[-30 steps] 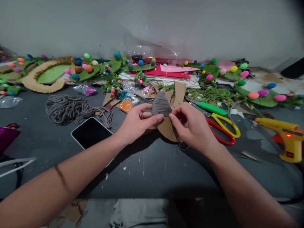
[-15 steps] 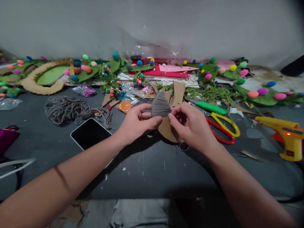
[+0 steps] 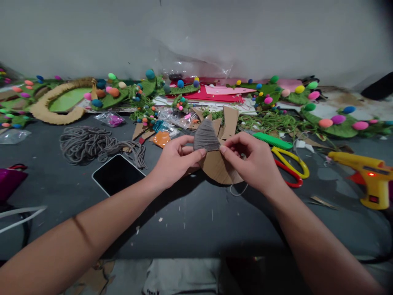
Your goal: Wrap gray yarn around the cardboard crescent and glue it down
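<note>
A cardboard piece with a rounded lower edge is held up over the dark table. Its pointed upper part is wrapped in grey yarn. My left hand grips the wrapped part from the left, thumb in front and fingers behind. On the right, my right hand pinches at the lower right corner of the yarn wrapping with thumb and forefinger. A thin loop of yarn hangs below the cardboard. Loose grey yarn lies in a heap at the left, beside a phone.
Scissors with red and yellow handles, a green-handled tool and a yellow glue gun with a lit red light lie at the right. Leaf garlands with coloured balls and a tan C-shaped piece line the back.
My right hand has shifted slightly right, and more of the rounded cardboard shows. The yarn-wrapped part has moved slightly left. Both hands still hold on.
</note>
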Tool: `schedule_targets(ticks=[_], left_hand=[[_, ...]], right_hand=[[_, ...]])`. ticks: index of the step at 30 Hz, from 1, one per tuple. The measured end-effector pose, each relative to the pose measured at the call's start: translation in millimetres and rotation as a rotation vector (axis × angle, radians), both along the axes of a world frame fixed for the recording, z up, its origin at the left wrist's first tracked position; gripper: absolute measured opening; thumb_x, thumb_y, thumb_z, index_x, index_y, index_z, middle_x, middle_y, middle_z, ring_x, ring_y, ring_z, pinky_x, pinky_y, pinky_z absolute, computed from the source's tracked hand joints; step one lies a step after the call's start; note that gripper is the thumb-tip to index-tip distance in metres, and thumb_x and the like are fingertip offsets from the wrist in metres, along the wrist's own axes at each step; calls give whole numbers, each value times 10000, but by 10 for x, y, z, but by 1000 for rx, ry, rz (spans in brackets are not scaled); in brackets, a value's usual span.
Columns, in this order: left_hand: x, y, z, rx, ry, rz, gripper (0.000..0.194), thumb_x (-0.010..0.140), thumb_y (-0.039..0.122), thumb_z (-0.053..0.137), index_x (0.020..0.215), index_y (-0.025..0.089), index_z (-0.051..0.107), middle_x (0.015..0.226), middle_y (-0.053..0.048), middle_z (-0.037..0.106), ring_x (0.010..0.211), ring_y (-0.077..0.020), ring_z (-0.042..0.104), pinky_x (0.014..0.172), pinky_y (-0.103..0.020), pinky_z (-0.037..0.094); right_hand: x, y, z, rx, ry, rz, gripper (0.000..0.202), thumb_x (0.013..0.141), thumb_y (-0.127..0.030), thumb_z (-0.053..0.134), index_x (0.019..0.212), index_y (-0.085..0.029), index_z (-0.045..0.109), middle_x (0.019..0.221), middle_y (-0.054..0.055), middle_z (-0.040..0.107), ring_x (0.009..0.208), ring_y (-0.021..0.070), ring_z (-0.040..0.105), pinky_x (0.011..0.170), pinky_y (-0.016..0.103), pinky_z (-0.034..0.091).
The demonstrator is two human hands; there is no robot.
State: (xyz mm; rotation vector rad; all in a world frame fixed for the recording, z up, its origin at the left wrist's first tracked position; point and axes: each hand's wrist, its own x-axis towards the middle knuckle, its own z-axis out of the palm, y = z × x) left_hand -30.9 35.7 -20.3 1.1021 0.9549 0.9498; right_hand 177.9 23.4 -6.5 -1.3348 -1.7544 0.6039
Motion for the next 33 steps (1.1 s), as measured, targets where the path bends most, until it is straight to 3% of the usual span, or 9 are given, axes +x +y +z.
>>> schedule_targets(ticks=[5, 10, 15, 18, 21, 23, 27, 30, 33], left_hand=[[-13, -1, -15, 1, -4, -14, 333, 820, 309, 808, 1083, 159, 667, 837, -37, 756, 705, -131, 725, 653, -215, 598], [0, 8, -27, -6, -1, -20, 335, 807, 300, 814, 1070, 152, 668, 794, -26, 737, 664, -112, 699, 622, -195, 574], [40, 22, -61, -35, -21, 0, 328, 806, 287, 806, 1060, 147, 653, 820, -39, 745, 619, -100, 673, 575, -193, 546], [83, 28, -88, -8, -53, -9, 300, 814, 267, 795, 1039, 143, 639, 794, -20, 731, 579, -72, 635, 541, -169, 506], [119, 28, -90, 2, -114, -29, 292, 797, 238, 806, 999, 139, 620, 749, 1, 714, 556, -59, 607, 528, -161, 477], [130, 22, -80, -2, -135, -31, 304, 769, 218, 824, 981, 140, 620, 725, 10, 708, 553, -63, 606, 527, -163, 472], [114, 6, -75, -13, -137, -20, 298, 765, 247, 826, 987, 147, 655, 716, 17, 696, 519, -58, 584, 502, -162, 447], [71, 32, -57, -25, -158, -6, 292, 761, 263, 826, 987, 155, 675, 736, 13, 703, 531, -60, 590, 511, -164, 457], [-30, 120, 65, 30, -171, 94, 255, 734, 226, 834, 936, 147, 701, 721, 7, 700, 573, -72, 617, 547, -170, 500]], right_hand=[[22, 26, -8, 29, 6, -37, 114, 885, -289, 681, 925, -182, 682, 863, 42, 683, 730, 151, 626, 632, 295, 493], [-36, 2, -43, 26, -39, 6, 229, 893, -373, 697, 993, -167, 701, 902, 50, 668, 780, 154, 626, 667, 301, 496], [-41, -3, -55, 108, 0, -61, 184, 915, -342, 670, 963, -167, 703, 903, 44, 675, 789, 150, 622, 681, 298, 507], [-51, -49, -22, 240, -12, -48, 90, 928, -265, 642, 930, -186, 685, 871, 37, 669, 775, 149, 608, 698, 307, 502], [-116, -145, 30, 415, -52, 44, 40, 914, -176, 630, 906, -197, 663, 852, 41, 662, 800, 160, 607, 730, 322, 498], [-184, -216, 51, 447, -53, 149, 61, 894, -140, 641, 918, -193, 660, 877, 51, 668, 842, 164, 620, 760, 324, 508], [-287, -303, 32, 409, -36, 341, 85, 870, -96, 650, 914, -168, 656, 905, 62, 665, 852, 148, 618, 778, 303, 511], [-281, -329, 13, 367, -25, 387, 67, 863, -93, 653, 888, -155, 646, 866, 49, 643, 799, 129, 595, 743, 279, 488], [-255, -376, 50, 252, -34, 458, 98, 904, -156, 643, 811, -158, 612, 766, 14, 598, 709, 107, 550, 671, 259, 449]])
